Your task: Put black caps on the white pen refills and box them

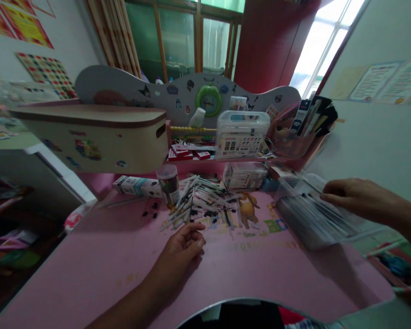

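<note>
My left hand point(188, 242) rests on the pink desk point(130, 246), its index finger stretched out and the others loosely curled, with nothing seen in it. Just beyond its fingertips lies a loose heap of thin pens point(202, 198), mostly white with dark ends. Several small black caps point(210, 214) are scattered among and in front of them. My right hand point(349, 194) is above a clear plastic bin point(315, 240) at the desk's right side, fingers and thumb drawn together. What they hold, if anything, is hidden. Long pens point(324, 214) lie side by side inside that bin.
A clear round jar point(168, 183) and a white-blue box point(137, 186) stand left of the heap. Behind it are a clear pen case point(245, 176) and a handled case point(242, 137). A large cream bin point(99, 141) overhangs the back left; a pen holder point(294, 141) stands back right.
</note>
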Action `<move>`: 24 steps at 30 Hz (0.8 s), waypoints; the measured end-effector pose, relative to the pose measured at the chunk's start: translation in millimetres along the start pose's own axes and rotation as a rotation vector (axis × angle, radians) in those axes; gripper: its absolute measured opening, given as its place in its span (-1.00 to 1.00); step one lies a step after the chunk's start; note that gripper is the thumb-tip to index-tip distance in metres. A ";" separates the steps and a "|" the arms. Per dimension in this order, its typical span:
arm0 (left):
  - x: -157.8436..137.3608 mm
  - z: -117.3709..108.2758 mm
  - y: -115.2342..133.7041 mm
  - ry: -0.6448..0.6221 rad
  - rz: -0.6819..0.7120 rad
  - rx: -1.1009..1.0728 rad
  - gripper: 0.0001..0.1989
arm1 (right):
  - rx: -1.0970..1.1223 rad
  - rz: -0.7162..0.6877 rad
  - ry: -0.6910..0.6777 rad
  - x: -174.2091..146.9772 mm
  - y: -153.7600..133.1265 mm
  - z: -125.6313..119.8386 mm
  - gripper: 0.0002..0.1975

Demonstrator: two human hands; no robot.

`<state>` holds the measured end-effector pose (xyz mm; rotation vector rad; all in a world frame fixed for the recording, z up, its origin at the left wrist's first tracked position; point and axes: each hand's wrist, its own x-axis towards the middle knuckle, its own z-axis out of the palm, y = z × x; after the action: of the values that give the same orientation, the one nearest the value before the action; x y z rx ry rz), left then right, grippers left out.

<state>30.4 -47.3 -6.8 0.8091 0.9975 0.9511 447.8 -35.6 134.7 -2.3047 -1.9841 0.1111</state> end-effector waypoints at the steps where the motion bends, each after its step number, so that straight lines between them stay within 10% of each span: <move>1: 0.4 -0.2 -0.8 -0.004 0.000 -0.004 -0.65 | -0.020 -0.008 -0.044 5.0 10.9 4.6 -0.80; 14: -1.2 1.3 2.1 -0.002 0.008 -0.007 -0.64 | -0.282 0.115 -0.264 12.4 40.7 29.3 -0.72; 19: -0.4 1.5 2.2 0.004 -0.001 -0.023 -0.66 | -0.297 0.075 -0.045 -2.1 -9.2 11.5 -0.71; 24: 5.4 -5.7 0.5 -0.025 0.013 -0.054 -0.68 | -0.112 -0.347 0.078 -16.6 -95.8 10.4 -0.71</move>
<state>26.2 -41.4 -9.9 0.7817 0.9421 0.9725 350.1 -37.7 136.0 -1.9489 -2.3641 -0.1166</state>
